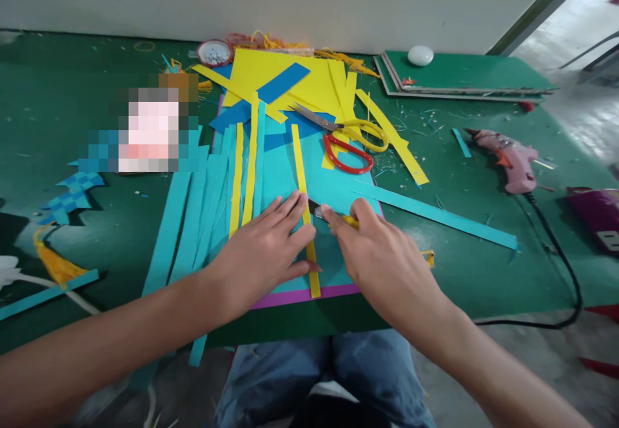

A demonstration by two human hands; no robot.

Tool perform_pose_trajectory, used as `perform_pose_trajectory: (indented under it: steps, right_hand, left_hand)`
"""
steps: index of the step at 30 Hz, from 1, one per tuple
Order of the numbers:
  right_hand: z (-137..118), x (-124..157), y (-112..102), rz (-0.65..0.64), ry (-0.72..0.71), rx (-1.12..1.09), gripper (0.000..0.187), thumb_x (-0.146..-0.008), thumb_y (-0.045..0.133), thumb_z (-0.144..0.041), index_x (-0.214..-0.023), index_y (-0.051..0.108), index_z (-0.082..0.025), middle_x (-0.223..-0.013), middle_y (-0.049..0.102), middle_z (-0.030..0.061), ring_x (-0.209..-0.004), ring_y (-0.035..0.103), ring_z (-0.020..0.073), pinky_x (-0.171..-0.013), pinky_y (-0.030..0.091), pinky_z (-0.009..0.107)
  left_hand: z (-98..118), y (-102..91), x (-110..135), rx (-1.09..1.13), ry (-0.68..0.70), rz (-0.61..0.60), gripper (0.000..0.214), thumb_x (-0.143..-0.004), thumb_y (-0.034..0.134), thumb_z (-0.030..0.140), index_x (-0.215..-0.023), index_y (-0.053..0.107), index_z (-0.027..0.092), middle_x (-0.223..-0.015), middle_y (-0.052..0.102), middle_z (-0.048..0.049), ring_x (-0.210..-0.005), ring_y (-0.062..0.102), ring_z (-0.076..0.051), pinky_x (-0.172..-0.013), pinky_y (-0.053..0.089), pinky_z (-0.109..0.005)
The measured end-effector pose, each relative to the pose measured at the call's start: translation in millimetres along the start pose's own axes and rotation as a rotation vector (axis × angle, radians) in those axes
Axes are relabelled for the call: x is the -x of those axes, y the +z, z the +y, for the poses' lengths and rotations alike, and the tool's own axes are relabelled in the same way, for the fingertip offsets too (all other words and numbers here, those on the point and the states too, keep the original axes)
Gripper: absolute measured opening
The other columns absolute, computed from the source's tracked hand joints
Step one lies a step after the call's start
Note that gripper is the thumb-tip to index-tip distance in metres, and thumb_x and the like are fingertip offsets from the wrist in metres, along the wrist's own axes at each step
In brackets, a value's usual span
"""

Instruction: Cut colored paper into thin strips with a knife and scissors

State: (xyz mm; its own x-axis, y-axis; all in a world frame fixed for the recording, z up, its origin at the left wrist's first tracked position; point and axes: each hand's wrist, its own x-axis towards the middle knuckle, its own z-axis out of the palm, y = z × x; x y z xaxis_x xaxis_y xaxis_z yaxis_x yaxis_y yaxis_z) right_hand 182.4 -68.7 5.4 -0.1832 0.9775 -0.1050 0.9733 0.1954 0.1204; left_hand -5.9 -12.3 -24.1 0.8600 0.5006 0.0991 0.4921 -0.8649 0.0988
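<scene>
Presses a slim, aslant yellow strip [300, 167] mid-frame.
Rests left grip [264, 241] outspread upon it; holds yellow-handled cutter [350, 222] in tightly curled right grip [384, 257].

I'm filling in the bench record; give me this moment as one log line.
left hand: on yellow strip | right hand: gripping cutter | scissors: beyond hands | glue gun: far right

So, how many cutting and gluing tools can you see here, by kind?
Cutter: 1, in the right hand
Scissors: 1
Glue gun: 1
Total: 3
</scene>
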Motion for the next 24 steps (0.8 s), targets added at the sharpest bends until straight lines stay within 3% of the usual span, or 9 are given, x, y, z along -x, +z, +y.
perform_pose_trajectory:
  steps: [10,16,20,24]
  right_hand:
    - [3.3,-10.5,2.4,0.039,0.006,-0.007,0.045,-0.099,0.040,-0.021,-0.142,0.051,-0.027,-0.100,0.056,0.0083,-0.069,0.060,0.0144,-0.053,0.038,0.027]
    - [6.1,-10.8,2.1,0.006,-0.033,0.028,0.053,-0.095,0.040,-0.015,-0.147,0.046,-0.027,-0.099,0.054,0.0092,-0.069,0.059,0.0146,-0.051,0.037,0.026]
    - [7.4,-12.2,2.8,0.000,-0.049,0.030,0.053,-0.096,0.038,-0.014,-0.146,0.046,-0.025,-0.099,0.054,0.0099,-0.070,0.059,0.0150,-0.052,0.038,0.026]
    - [7.4,-11.8,1.4,-0.009,-0.051,0.023,0.054,-0.095,0.039,-0.012,-0.146,0.046,-0.024,-0.101,0.054,0.0105,-0.070,0.061,0.0156,-0.054,0.041,0.026]
  left_hand:
    - [-1.7,2.5,1.6,0.048,-0.001,0.032,0.037,-0.086,0.067,0.045,-0.100,0.060,0.011,-0.148,0.046,-0.0269,-0.142,0.039,-0.037,-0.114,0.039,-0.054]
    - [-20.3,-1.4,-4.1,0.104,-0.097,0.144,0.046,-0.095,0.052,0.047,-0.129,0.055,0.016,-0.134,0.064,-0.0132,-0.126,0.060,-0.025,-0.102,0.053,-0.039]
    - [-30.2,-0.7,-11.1,0.078,-0.062,0.100,0.066,-0.092,0.055,0.054,-0.140,0.047,0.009,-0.149,0.048,-0.0198,-0.142,0.041,-0.031,-0.115,0.040,-0.046]
    - [-32.0,0.3,-12.4,0.034,-0.066,0.085,0.070,-0.091,0.057,0.054,-0.141,0.045,0.007,-0.149,0.047,-0.0214,-0.141,0.043,-0.031,-0.114,0.042,-0.047]
